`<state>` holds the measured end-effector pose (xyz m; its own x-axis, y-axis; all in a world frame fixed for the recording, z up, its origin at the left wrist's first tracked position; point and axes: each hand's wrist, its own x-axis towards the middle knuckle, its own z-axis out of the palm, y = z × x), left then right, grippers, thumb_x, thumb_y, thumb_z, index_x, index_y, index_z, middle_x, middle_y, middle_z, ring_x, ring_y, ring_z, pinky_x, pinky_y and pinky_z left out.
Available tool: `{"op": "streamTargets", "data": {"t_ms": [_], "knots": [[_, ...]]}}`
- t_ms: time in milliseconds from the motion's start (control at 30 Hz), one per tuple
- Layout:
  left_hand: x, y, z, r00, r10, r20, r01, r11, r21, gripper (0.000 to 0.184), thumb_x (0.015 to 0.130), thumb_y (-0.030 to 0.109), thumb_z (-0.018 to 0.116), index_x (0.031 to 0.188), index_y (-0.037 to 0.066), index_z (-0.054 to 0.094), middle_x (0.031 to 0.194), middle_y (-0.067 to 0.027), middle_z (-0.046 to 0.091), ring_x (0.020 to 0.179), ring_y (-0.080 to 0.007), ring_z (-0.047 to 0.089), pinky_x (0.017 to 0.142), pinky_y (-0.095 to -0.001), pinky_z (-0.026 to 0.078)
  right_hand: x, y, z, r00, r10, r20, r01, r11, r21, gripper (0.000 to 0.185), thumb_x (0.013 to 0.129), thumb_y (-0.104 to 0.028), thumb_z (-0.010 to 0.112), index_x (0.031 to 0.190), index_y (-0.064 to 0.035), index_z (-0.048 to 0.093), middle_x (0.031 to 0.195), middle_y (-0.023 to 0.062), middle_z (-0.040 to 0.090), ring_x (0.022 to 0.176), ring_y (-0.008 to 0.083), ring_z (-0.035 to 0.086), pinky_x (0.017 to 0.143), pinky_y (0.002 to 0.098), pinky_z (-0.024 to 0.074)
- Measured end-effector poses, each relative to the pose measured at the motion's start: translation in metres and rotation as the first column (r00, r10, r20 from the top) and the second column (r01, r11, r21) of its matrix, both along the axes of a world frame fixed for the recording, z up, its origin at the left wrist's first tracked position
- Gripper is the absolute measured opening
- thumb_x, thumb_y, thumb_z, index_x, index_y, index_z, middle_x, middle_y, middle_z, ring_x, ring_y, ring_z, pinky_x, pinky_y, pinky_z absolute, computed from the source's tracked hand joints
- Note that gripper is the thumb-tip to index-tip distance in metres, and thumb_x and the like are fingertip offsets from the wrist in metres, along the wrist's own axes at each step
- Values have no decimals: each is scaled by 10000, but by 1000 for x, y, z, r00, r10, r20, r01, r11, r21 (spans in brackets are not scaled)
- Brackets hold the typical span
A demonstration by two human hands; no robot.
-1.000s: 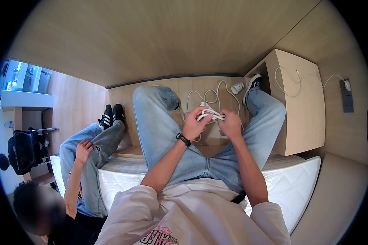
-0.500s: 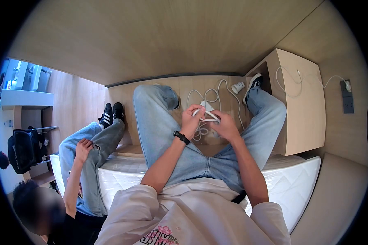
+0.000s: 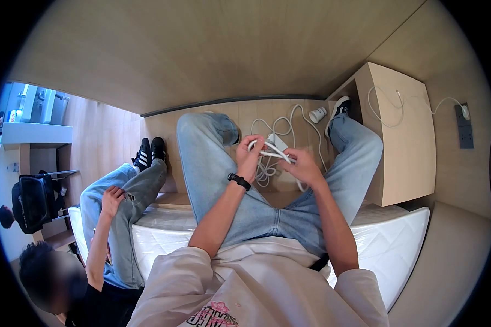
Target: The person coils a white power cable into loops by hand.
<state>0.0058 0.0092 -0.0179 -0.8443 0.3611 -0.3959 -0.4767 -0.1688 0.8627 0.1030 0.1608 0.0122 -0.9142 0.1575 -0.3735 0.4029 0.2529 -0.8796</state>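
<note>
Between my knees, my left hand [image 3: 249,155] grips one end of a looped white cable [image 3: 269,150]. My right hand [image 3: 304,166] is closed on the other side of the loop, with the cable strands crossing between the two hands. A white power strip [image 3: 277,143] lies on the floor just beyond my fingers. More white cord [image 3: 264,173] is coiled on the floor below the hands, and a long stretch of it winds beyond them. A short end hangs below my right hand.
A white cylindrical container [image 3: 317,115] lies by my right shoe. To the right stands a wooden cabinet [image 3: 406,141] with a thin cable [image 3: 388,126] on top, near a wall socket [image 3: 464,131]. A person [image 3: 112,201] sits on the mattress [image 3: 163,242] at left.
My hands have moved farther apart, my left hand to the left. The cable loop between them is stretched wider, and a cable end now hangs below my right hand.
</note>
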Motion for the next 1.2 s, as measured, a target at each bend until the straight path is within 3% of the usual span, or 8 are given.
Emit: {"op": "streamTargets", "data": {"t_ms": [233, 300, 533, 767, 967, 1067, 1133, 1200], "knots": [[1, -5, 4, 966, -258, -17, 259, 965, 39, 136, 879, 63, 502, 967, 44, 604, 847, -4, 629, 699, -55, 547, 600, -191, 410, -1, -11, -2, 998, 39, -50, -47, 983, -175, 270, 843, -252, 654, 986, -23, 657, 800, 46, 661, 727, 96, 582, 643, 268, 455], [4, -5, 7, 950, -311, -7, 310, 946, 97, 166, 863, 28, 481, 995, 51, 579, 838, -4, 628, 684, -48, 535, 584, -182, 395, -7, -13, 4, 982, -185, 27, 169, 812, -559, 274, 894, -253, 606, 984, 2, 644, 903, 28, 652, 797, 79, 564, 687, 239, 445], [11, -2, 3, 821, -559, -115, 569, 816, 101, 540, 734, -177, 452, 1199, 91, 394, 922, -58, 631, 754, -61, 568, 608, -164, 398, -6, -2, 0, 987, -56, 150, 123, 869, -480, 226, 913, -173, 565, 1060, -5, 600, 961, 36, 622, 923, 79, 558, 825, 213, 434], [19, 3, 6, 850, -475, -227, 502, 861, 79, 558, 767, -165, 462, 1247, 92, 339, 981, -83, 631, 725, -59, 554, 636, -188, 444, -9, -13, 7, 963, -270, 23, 245, 833, -495, 144, 902, -130, 562, 1005, -39, 606, 962, 37, 632, 899, 100, 572, 802, 227, 424], [10, 1, -5, 899, -424, -107, 402, 898, -177, 419, 762, -68, 543, 1153, 60, 466, 997, -79, 631, 767, -78, 553, 669, -211, 448, -9, -2, -1, 840, -526, -128, 434, 796, -421, 131, 918, -156, 541, 905, -37, 594, 809, 3, 603, 754, 66, 534, 679, 203, 401], [9, 2, -11, 926, -290, -241, 211, 929, -303, 404, 747, -16, 594, 1137, 43, 507, 1010, -91, 625, 822, -154, 586, 740, -284, 480, -7, 4, 9, 819, -561, -121, 439, 748, -498, 166, 915, -174, 545, 834, -34, 580, 712, -14, 556, 613, 46, 462, 584, 201, 371], [10, 2, -7, 792, -339, -508, 88, 886, -454, 455, 739, 28, 633, 1174, 39, 500, 1051, -104, 617, 899, -239, 597, 807, -345, 481, -5, 5, 10, 841, -525, -132, 382, 747, -544, 197, 918, -185, 538, 796, -35, 571, 673, -23, 526, 543, 35, 406, 539, 198, 339], [15, 4, -6, 743, -383, -549, 110, 878, -465, 440, 751, 67, 645, 1170, 41, 512, 1039, -119, 622, 908, -259, 602, 817, -351, 478, -3, 4, 11, 864, -494, -92, 302, 656, -691, 230, 913, -179, 527, 737, -34, 559, 596, -30, 468, 475, 35, 336, 503, 192, 304]]}}
